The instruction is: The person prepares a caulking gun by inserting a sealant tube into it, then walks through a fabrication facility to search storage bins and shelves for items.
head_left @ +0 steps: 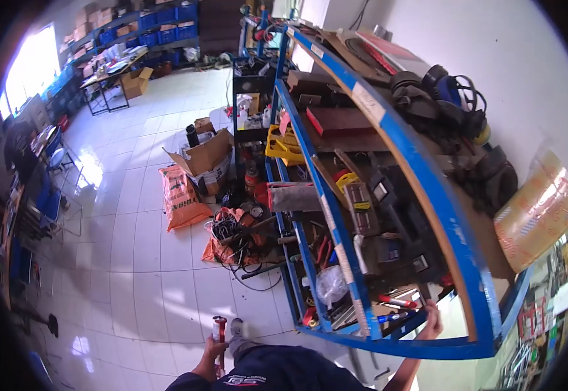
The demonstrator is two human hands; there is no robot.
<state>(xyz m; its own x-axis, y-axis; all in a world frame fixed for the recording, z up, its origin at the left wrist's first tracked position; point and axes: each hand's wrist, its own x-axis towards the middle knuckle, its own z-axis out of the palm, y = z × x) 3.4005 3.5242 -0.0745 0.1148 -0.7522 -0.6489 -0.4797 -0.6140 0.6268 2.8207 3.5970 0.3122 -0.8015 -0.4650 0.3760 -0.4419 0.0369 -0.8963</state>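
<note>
Low in the head view, my left hand (pixel 213 347) is closed around a long red tool (pixel 219 324), held upright beside my leg; its exact kind does not show. My right hand (pixel 433 320) reaches into the lower shelf of the blue metal rack (pixel 356 270), fingers curled at the shelf's near end. What is between those fingers I cannot make out. Beside them lie a blue-handled tool (pixel 393 317) and a red-handled tool (pixel 398 301). Further along this shelf are a clear plastic bag (pixel 331 287) and a black tool case (pixel 404 228).
Ear muffs and masks (pixel 457 98) crowd the top shelf, with a tape-wrapped roll (pixel 538 215) at its right. An orange sack (pixel 183 199), an open cardboard box (pixel 209 156) and tangled cables (pixel 228 225) sit on the tiled floor left of the rack. Chairs (pixel 46 199) line the far left.
</note>
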